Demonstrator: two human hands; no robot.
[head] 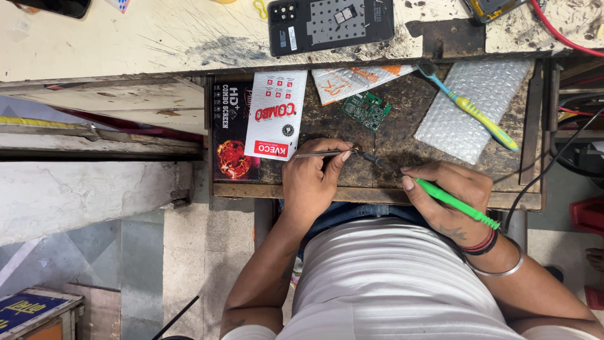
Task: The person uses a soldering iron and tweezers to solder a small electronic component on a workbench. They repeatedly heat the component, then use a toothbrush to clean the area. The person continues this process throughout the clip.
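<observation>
Two hands closed, left hand (311,179) pinching tweezers (321,153), right hand (450,195) gripping green soldering iron (456,203).

A single camera sits on the person's head and looks steeply down over the torso. It faces the pull-out work board (390,141) at close range, with the left hand (311,179) and right hand (450,198) near frame centre. The upper bench top (157,38) fills the top edge; the floor (145,264) shows lower left.
</observation>
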